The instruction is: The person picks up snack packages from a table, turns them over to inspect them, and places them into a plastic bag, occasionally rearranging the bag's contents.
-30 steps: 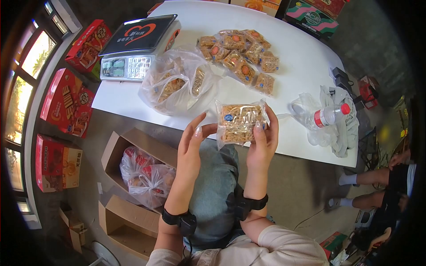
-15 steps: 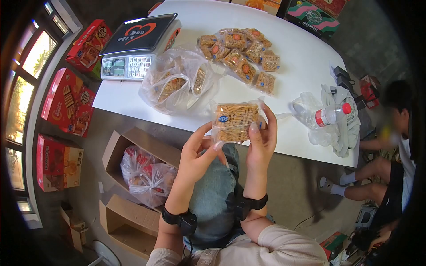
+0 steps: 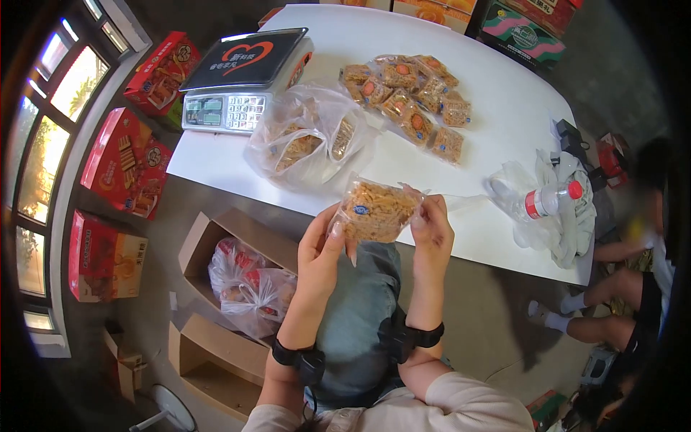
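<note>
A clear packet of golden fried snack sticks (image 3: 374, 210) with a small blue label is held at the near edge of the white table (image 3: 497, 115). My left hand (image 3: 320, 248) grips its left side and my right hand (image 3: 433, 234) grips its right side. Just beyond, an open clear plastic bag (image 3: 309, 137) holds more of the same snacks. A pile of several small wrapped snack packets (image 3: 410, 93) lies further back on the table.
A digital scale (image 3: 241, 75) stands at the table's far left. A water bottle (image 3: 551, 198) lies on plastic bags at the right. Red boxes (image 3: 126, 169) line the window side. An open carton (image 3: 237, 266) with bagged goods sits on the floor. A seated person (image 3: 633, 273) is at the right.
The packet has tilted and come lower, toward me. My left hand closed onto its left side, having been open beside it a second ago.
</note>
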The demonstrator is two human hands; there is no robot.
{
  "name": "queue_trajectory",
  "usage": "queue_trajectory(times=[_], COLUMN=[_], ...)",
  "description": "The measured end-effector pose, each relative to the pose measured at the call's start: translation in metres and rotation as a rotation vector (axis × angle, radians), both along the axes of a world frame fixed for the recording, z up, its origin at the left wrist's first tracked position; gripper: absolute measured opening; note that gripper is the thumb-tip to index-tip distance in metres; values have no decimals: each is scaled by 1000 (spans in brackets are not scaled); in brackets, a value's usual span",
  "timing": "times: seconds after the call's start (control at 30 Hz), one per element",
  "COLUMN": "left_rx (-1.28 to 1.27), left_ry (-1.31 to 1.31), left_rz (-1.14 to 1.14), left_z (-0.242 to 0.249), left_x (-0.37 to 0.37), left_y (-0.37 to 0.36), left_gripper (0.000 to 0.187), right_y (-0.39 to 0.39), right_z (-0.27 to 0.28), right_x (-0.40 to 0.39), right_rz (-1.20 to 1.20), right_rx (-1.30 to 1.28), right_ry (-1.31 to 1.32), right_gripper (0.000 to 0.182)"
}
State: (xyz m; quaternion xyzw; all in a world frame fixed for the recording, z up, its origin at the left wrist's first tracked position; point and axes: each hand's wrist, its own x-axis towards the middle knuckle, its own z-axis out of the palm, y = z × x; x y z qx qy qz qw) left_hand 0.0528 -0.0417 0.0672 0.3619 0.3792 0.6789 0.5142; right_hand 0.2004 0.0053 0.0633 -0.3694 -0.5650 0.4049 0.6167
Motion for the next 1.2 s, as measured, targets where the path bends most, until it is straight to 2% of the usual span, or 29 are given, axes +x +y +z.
queue_trajectory(times=[0.07, 0.2, 0.3, 0.37, 0.43, 0.47, 0.53, 0.6, 0.67, 0.73, 0.83, 0.9, 0.97, 1.0, 1.07, 1.1, 1.17, 1.2], left_rx=[-21, -95, -89, -60, -132, -129, -32, -50, -172, -148, -113, -103, -49, -46, -75, -72, -141, -138], left_ry=[-18, -52, -108, -117, 484, 485, 1280, 1314, 1431, 1456, 1486, 1491, 1365, 1363, 1123, 1120, 619, 615], left_rz=[27, 32, 53, 72, 354, 358, 573, 589, 404, 406, 396, 380, 403, 404, 556, 557, 593, 594], left_z=[-2, 3, -2, -2, 9, 10, 11, 9, 2, -10, -14, -17, -21, -22, -24, -26, -30, -28], left_x=[-1, -2, -8, -9, -7, -10, -16, -26, -36, -41, -45, -49, -54, -56, -61, -64, -69, -68], left_y=[0, 2, 9, 14, 18, 23, 35, 48, 59, 68, 72, 72, 70, 68, 63, 61, 57, 55], left_gripper=[39, 36, 30, 27, 27, 27, 28, 28, 26, 25, 23, 21, 16, 16, 15, 15, 15, 15], right_y=[-4, -7, -5, -1, 4, 7, 9, 14, 18, 18, 18, 20, 22, 25, 30, 33, 39, 42], right_z=[10, 10, 9, 2, -1, -2, -4, -14, -26, -20, -10, -8, -6, -6, -4, -3, -2, -3], right_x=[-7, -9, -10, -8, -6, -5, 0, -1, 1, -1, -9, -13, -15, -17, -22, -27, -33, -35], right_rz=[92, 172, 140, -14, -96, -180, -197, -248, -241, -233, -326, -309, -291, -244, -199, -206, -213, -183], right_rx=[-166, -337, -378, -403, -387, -372, -365, -233, -199, -166, -44, 26, 97, 203, 311, 356, 403, 413], right_ry=[208, 235, 328, 447, 421, 394, 346, 205, 117, 28, -382, -486, -591, -660, -729, -733, -740, -769], right_gripper=[38, 32, 29, 29, 27, 24, 22, 27, 30, 33, 34, 35, 37, 37, 38, 38, 37, 37])
